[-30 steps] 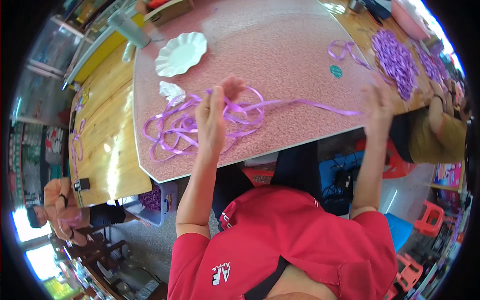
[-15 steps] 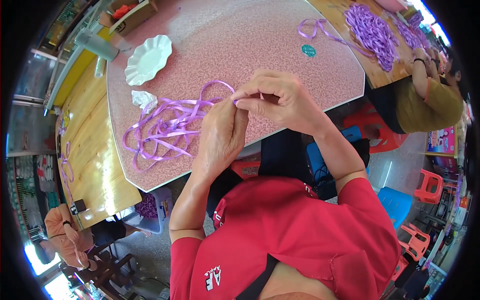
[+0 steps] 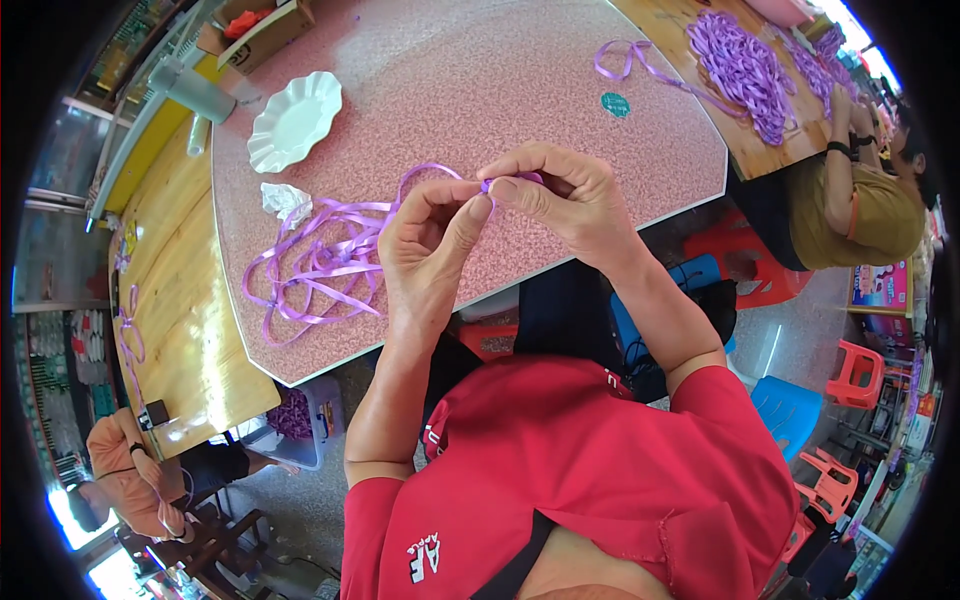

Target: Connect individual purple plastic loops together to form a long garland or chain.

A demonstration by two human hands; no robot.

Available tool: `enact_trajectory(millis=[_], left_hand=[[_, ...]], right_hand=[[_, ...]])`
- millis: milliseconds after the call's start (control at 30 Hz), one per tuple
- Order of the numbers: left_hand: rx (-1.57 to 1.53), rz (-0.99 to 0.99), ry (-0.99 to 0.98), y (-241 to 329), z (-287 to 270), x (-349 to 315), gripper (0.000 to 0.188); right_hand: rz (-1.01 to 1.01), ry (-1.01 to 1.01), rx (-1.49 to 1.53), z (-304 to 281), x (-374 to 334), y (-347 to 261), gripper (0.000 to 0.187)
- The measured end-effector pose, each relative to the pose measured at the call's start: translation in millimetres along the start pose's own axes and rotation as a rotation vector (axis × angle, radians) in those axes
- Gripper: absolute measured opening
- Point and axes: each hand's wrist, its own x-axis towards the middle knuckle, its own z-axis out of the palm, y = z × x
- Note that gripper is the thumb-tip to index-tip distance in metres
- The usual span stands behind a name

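Both my hands meet above the pink speckled table (image 3: pixel 420 90), pinching a narrow purple ribbon (image 3: pixel 487 187) that is bunched into a small knot or fold between the fingertips. My left hand (image 3: pixel 428 240) grips it with thumb and forefinger, from the left. My right hand (image 3: pixel 565 200) pinches the same spot from the right, with a bit of ribbon showing behind its fingers. From there the ribbon runs left into a loose, looped tangle (image 3: pixel 330 255) lying on the table. Exactly how the ribbon is folded at the fingertips is too small to tell.
A white scalloped dish (image 3: pixel 295 122) and crumpled white paper (image 3: pixel 286 203) lie beyond the tangle. A green round sticker (image 3: pixel 615 105) is on the table. A large purple ribbon heap (image 3: pixel 740 70) lies at right, near a person in olive (image 3: pixel 860 205). Another person (image 3: pixel 135 470) sits lower left.
My left hand has turned and drawn back slightly left, so its thumb and forefinger now show in a pinch. More of the purple knot is visible between the fingertips.
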Motion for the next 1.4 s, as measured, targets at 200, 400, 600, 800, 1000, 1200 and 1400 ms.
enact_trajectory(millis=[200,400,600,800,1000,1200,1400], left_hand=[[-0.020,0.052,0.020,-0.9,-0.7,1.7,0.012],[-0.033,0.044,0.025,0.9,-5.3,3.0,0.012],[-0.122,0.033,-0.019,1.9,-1.4,3.5,0.011],[-0.094,0.049,0.010,-1.2,-3.8,3.9,0.011],[-0.062,0.044,0.036,-3.3,-3.4,3.0,0.011],[-0.099,0.028,0.034,-3.8,-4.5,1.7,0.010],[-0.145,0.013,-0.014,-6.3,-4.4,0.5,0.009]], right_hand=[[-0.223,-0.033,-0.139,-0.3,0.6,0.7,0.018],[-0.101,0.030,-0.280,-8.4,-5.5,-23.5,0.022],[-0.172,-0.020,-0.125,-7.3,-4.9,-8.7,0.019],[-0.139,0.001,0.076,1.7,-3.7,-5.1,0.018],[-0.168,0.039,-0.034,3.7,-3.1,-2.2,0.020],[0.038,0.019,0.142,4.6,-8.4,-6.1,0.024],[0.132,0.000,0.238,3.9,-8.3,-5.5,0.022]])
